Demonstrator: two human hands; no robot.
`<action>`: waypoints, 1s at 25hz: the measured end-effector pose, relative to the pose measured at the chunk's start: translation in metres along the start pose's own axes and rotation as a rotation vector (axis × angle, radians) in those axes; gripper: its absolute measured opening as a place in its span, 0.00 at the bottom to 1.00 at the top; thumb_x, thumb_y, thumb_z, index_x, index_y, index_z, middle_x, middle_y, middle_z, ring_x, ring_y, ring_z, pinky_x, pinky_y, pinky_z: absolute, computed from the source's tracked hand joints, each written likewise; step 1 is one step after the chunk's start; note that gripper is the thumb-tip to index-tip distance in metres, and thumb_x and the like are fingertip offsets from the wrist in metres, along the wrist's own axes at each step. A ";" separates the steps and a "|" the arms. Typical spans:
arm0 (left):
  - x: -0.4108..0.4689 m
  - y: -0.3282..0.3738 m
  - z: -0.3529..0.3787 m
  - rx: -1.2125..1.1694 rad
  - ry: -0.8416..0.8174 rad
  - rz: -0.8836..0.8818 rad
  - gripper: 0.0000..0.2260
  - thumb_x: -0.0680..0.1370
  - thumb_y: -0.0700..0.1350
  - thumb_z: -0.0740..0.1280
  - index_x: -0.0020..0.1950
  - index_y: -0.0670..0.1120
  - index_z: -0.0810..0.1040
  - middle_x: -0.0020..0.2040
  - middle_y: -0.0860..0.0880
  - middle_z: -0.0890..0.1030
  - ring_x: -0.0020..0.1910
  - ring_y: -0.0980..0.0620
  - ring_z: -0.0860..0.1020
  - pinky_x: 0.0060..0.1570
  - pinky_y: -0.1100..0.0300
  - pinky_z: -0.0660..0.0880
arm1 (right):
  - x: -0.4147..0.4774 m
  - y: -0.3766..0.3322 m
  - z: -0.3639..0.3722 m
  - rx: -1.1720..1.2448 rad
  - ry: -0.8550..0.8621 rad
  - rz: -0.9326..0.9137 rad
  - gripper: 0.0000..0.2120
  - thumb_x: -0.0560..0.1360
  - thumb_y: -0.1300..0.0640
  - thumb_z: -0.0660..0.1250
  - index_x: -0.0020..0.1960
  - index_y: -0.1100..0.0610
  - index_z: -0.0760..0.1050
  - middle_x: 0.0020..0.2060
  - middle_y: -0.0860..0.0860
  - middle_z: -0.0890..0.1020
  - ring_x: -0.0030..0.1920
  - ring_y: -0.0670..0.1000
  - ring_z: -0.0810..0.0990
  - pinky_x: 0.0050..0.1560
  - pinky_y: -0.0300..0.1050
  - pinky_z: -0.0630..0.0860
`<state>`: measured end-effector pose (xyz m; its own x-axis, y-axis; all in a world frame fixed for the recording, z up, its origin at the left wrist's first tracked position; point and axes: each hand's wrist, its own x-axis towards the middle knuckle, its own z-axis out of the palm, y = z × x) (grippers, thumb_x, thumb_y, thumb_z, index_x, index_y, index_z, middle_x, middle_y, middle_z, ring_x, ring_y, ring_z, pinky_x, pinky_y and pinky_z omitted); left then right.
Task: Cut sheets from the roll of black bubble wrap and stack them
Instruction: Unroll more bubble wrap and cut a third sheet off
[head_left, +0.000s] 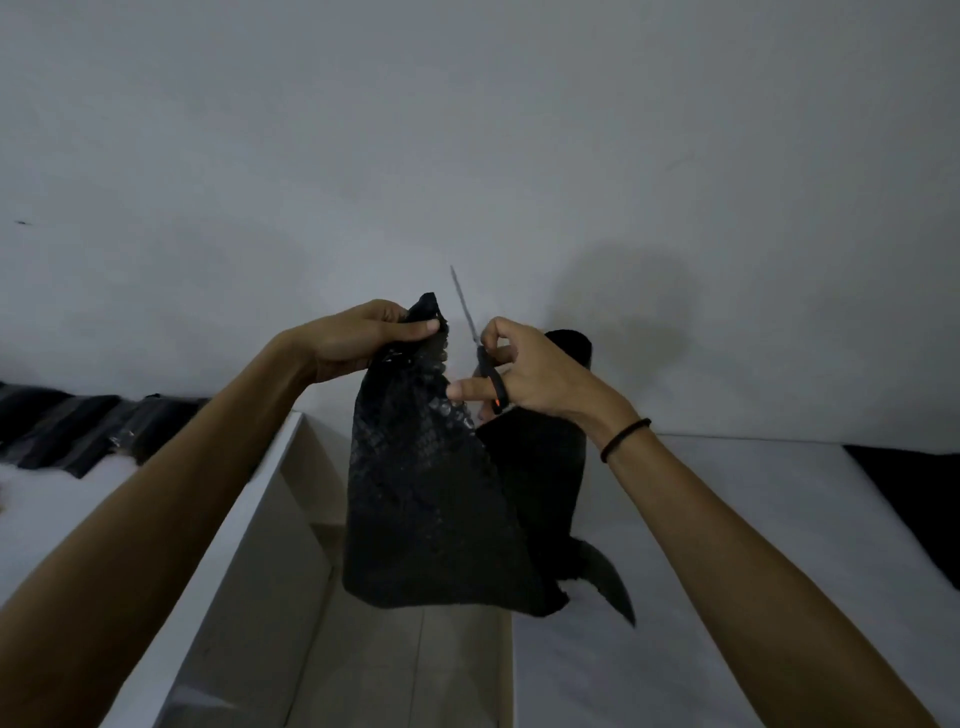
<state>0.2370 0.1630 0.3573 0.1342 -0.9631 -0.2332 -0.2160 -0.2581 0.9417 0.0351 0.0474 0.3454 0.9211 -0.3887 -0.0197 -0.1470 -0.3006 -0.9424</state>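
Head view first.

— What is held by the left hand (358, 338)?

— The top corner of a black bubble-wrap sheet (415, 493) is pinched there; the thumb is pressed flat across the near face and the other fingers are curled behind it, so the hand is clamped on the sheet. A small tip of the wrap is seen poking up above the thumb, and the rest is hung straight down below the hand, over the gap between two white tables (727, 519).

— And the right hand (524, 371)?

— Scissors (480, 358) are gripped by it, fingers threaded through the black handles with an orange inset, the forefinger stretched out toward the sheet's right edge. The blades are pointed up and away, just beside the sheet's top; whether the blades are parted cannot be told.

— Where is the roll (550, 467)?

— It is stood upright on the right-hand table, directly behind the right hand, partly hidden by the hanging sheet. Dark sheets (67, 426) are laid on the left table, well apart.
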 end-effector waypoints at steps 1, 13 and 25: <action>0.007 -0.005 0.013 0.052 0.020 -0.002 0.16 0.80 0.51 0.66 0.38 0.43 0.83 0.40 0.47 0.84 0.41 0.52 0.82 0.44 0.62 0.77 | -0.010 0.012 -0.004 -0.055 0.019 0.025 0.25 0.66 0.57 0.82 0.43 0.56 0.64 0.35 0.57 0.81 0.34 0.55 0.84 0.40 0.49 0.81; 0.115 -0.107 0.180 0.483 -0.024 0.056 0.17 0.83 0.48 0.63 0.45 0.35 0.80 0.40 0.43 0.81 0.36 0.53 0.77 0.36 0.69 0.69 | -0.170 0.271 -0.032 -0.155 0.225 0.607 0.21 0.62 0.50 0.80 0.44 0.53 0.70 0.42 0.51 0.80 0.43 0.52 0.80 0.46 0.46 0.79; 0.168 -0.154 0.262 0.443 0.098 -0.014 0.17 0.82 0.48 0.64 0.36 0.42 0.75 0.33 0.48 0.76 0.30 0.59 0.75 0.32 0.69 0.69 | -0.145 0.419 -0.064 -0.724 0.231 0.780 0.14 0.77 0.53 0.68 0.58 0.61 0.75 0.58 0.58 0.74 0.54 0.59 0.78 0.42 0.43 0.69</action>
<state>0.0390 0.0210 0.1097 0.2261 -0.9532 -0.2009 -0.6035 -0.2989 0.7392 -0.1834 -0.0777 -0.0251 0.4031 -0.8265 -0.3928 -0.9091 -0.3126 -0.2752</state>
